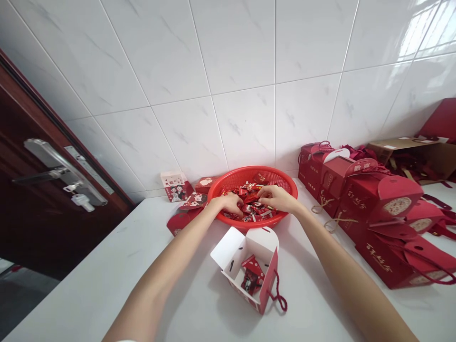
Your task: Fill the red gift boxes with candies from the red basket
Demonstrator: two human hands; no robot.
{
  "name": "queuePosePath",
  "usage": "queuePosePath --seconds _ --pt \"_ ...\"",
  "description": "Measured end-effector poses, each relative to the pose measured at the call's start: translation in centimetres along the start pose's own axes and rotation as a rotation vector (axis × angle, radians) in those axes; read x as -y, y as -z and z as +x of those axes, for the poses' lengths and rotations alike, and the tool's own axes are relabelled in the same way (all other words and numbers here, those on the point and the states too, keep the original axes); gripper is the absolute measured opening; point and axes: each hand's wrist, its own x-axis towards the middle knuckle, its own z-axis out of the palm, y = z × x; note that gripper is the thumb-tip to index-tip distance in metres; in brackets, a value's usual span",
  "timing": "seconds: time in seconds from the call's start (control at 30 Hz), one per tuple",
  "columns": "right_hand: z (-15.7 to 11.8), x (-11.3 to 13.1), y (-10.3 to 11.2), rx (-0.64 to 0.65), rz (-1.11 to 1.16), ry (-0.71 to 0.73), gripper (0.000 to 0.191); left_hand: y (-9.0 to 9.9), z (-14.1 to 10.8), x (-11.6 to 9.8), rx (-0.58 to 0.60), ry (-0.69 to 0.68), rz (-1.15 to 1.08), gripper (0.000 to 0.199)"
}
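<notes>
Both hands are inside a red plastic basket [292,194] filled with red-wrapped candies [254,209]. My left hand [231,204] is closed, its curled fingers down among the candies on the left; what they grip is hidden. Opposite it, my right hand [277,197] pinches at a red candy wrapper near the basket's middle. In front of the basket stands an open gift box [231,248], white inside, with its flaps up and a dark red cord handle [281,300] hanging at its right. A few red packets [253,273] lie in the box.
Closed red gift boxes [366,194] with cord handles are stacked at the right. Behind them is an open cardboard carton [420,156]. Small printed boxes [176,186] stand left of the basket. A tiled wall [245,128] backs the white table [142,242]; a dark door [35,204] is at left.
</notes>
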Motion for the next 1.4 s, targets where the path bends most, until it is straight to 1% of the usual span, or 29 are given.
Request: queuePosePath --seconds 0.07,0.13,0.23,0.3,0.4,0.5,0.53,0.6,0.7,0.73,0.8,0.9,0.97,1.03,1.1,1.13,1.2,1.27,1.3,1.33,1.4 --pt "-0.1 0.3 0.0 0.002 -0.009 -0.024 0.010 0.1 -0.3 -0.6 0.021 -0.012 0.000 0.046" --pt "-0.2 0.6 0.0 0.006 -0.026 -0.046 0.008 0.0 -0.6 -1.5 0.045 0.014 0.004 0.046" --pt "-0.3 0.9 -0.1 0.018 -0.042 -0.058 0.007 -0.3 -0.8 -2.8 0.044 0.057 0.003 0.033" --pt "-0.4 1.0 -0.1 0.019 -0.044 -0.060 0.007 -0.4 -0.8 -3.3 0.035 0.067 -0.021 0.025" --pt "-0.4 1.0 -0.1 0.014 -0.052 -0.057 0.007 -0.2 -0.8 -3.2 0.055 0.063 -0.098 0.019" --pt "-0.4 0.9 -0.1 0.010 -0.057 -0.048 0.008 0.1 -0.7 -2.2 0.053 0.040 -0.198 0.012" --pt "-0.4 0.9 0.0 0.010 -0.056 -0.046 0.008 0.2 -0.7 -1.8 0.035 0.034 -0.236 0.008" --pt "-0.4 0.8 0.0 0.000 -0.062 -0.043 0.009 0.3 -0.7 -1.1 -0.048 0.027 -0.321 0.004" --pt "-0.3 0.6 0.0 -0.010 -0.079 -0.027 0.008 0.3 -0.7 -0.4 -0.219 0.011 -0.469 0.019" --pt "-0.2 0.6 0.0 -0.009 -0.080 -0.023 0.008 0.2 -0.7 -0.3 -0.260 0.003 -0.516 0.024" --pt "-0.2 0.6 0.0 0.001 -0.072 -0.025 0.009 0.0 -0.6 -0.2 -0.304 -0.011 -0.594 0.027" --pt "-0.2 0.6 0.0 0.007 -0.067 -0.032 0.009 -0.3 -0.4 0.0 -0.325 -0.044 -0.750 0.024" --pt "-0.3 0.6 0.0 0.004 -0.059 -0.027 0.009 -0.4 -0.2 0.1 -0.337 -0.077 -0.816 0.024" --pt "-0.3 0.6 -0.1 0.001 -0.043 -0.019 0.008 -0.4 -0.1 0.2 -0.350 -0.126 -0.773 0.028" --pt "-0.3 0.5 -0.1 0.002 -0.036 -0.017 0.008 -0.2 -0.3 0.0 -0.331 -0.186 -0.681 0.029" --pt "-0.3 0.4 -0.1 0.001 -0.038 -0.017 0.009 -0.2 -0.5 -0.3 -0.290 -0.222 -0.640 0.027" --pt "-0.3 0.4 -0.1 -0.007 -0.050 -0.020 0.009 -0.1 -0.9 -1.0 -0.136 -0.301 -0.557 0.025" --pt "-0.2 0.4 -0.1 -0.018 -0.067 -0.027 0.009 -0.2 -1.2 -2.1 0.015 -0.356 -0.441 0.029" --pt "-0.2 0.4 -0.2 -0.021 -0.076 -0.030 0.009 -0.3 -1.3 -2.7 0.059 -0.369 -0.370 0.032" --pt "-0.2 0.4 -0.2 -0.024 -0.087 -0.031 0.009 -0.4 -1.4 -3.4 0.071 -0.369 -0.295 0.036" --pt "-0.2 0.3 -0.2 -0.032 -0.098 -0.028 0.009 -0.5 -1.3 -4.5 0.038 -0.313 -0.139 0.042"
